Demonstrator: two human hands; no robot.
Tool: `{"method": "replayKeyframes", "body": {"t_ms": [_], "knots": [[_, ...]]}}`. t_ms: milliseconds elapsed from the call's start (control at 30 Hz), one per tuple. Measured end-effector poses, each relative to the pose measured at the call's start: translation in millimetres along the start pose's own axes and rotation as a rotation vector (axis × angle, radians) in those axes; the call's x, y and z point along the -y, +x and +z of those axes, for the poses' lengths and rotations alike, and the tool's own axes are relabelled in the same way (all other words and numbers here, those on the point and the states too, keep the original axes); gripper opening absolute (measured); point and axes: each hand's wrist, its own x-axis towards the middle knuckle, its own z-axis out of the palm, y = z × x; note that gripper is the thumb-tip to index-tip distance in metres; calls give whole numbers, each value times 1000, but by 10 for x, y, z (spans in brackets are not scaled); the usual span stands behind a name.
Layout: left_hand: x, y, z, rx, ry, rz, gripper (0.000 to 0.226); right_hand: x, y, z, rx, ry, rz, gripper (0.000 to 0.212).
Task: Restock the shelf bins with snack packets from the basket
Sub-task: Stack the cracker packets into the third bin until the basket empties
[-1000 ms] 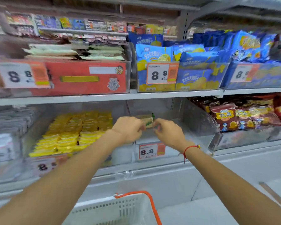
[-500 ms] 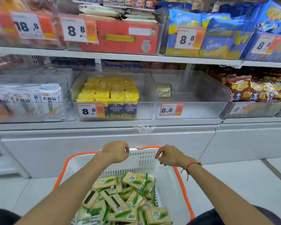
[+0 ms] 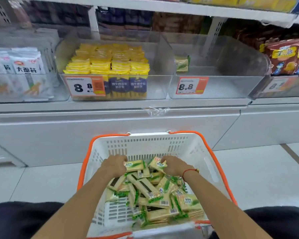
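Both hands down in the white basket (image 3: pixel 193 149) with orange handles, on the floor before the shelf. Left hand (image 3: pixel 114 167) curled over the far end of the heap of green-and-cream snack packets (image 3: pixel 155 195), fingers closed on a packet (image 3: pixel 134 165). Right hand (image 3: pixel 173 167) likewise curled, fingers pinching another packet (image 3: pixel 157 164). Up on the shelf, a clear bin (image 3: pixel 214 87) tagged 8.8, holding a single matching packet (image 3: pixel 182 63) upright at its left wall. Just beside it, left, a bin of yellow packets (image 3: pixel 109 61).
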Motion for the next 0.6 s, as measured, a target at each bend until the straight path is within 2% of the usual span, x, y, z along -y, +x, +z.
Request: {"method": "replayKeyframes", "body": {"t_ms": [100, 267, 433, 600], "knots": [[-221, 297, 246, 113, -144, -26, 49, -169, 175, 168, -65, -39, 61, 52], [-511, 697, 617, 244, -102, -54, 52, -536, 372, 369, -95, -31, 191, 65], [-475, 1030, 748, 129, 124, -114, 53, -812, 589, 521, -97, 67, 294, 67], [-411, 1291, 886, 148, 167, -186, 49, -961, 793, 530, -216, -80, 322, 52]]}}
